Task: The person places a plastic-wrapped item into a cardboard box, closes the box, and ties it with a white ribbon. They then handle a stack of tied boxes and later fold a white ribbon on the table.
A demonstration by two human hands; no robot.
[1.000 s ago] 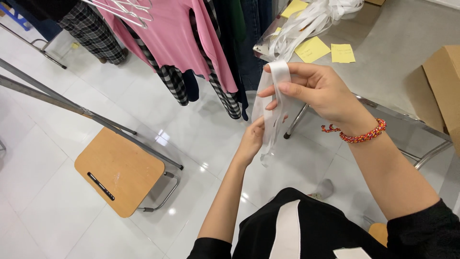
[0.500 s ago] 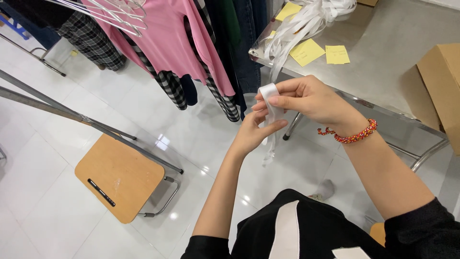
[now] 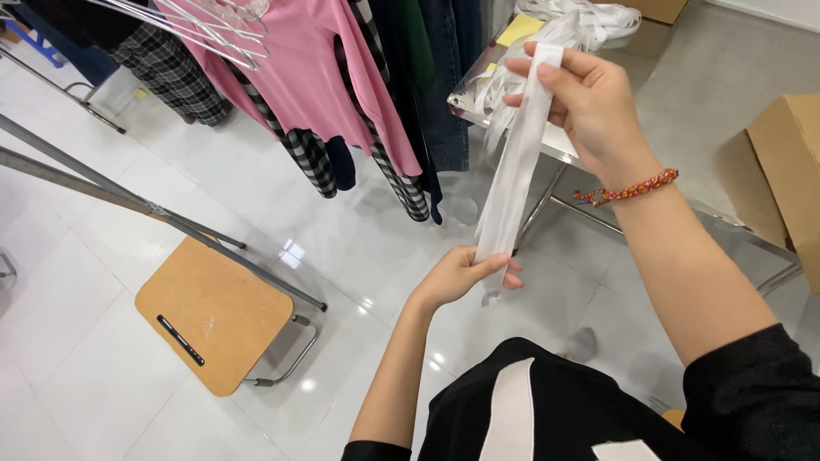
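Both hands pinched one white strap (image 3: 512,171): right hand (image 3: 589,102) gripped its top end, left hand (image 3: 465,273) its lower end. I judged it pulled straight, unfolded; more straps (image 3: 572,21) waited on the tabletop (image 3: 683,128).

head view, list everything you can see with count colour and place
white strip: 1, white, stretched between both hands
pile of strips: 1, white, on the metal table
metal table: 1, grey, upper right
sticky notes: yellow, count unclear, on the table by the pile
cardboard box: 1, brown, right edge
pink top: 1, hanging top centre
checked garments: black and white, hanging beside it
wooden stool: 1, tan, on the floor lower left
bracelet: 1, red beaded, right wrist
left hand: pinches the strip's lower end
right hand: holds its upper end
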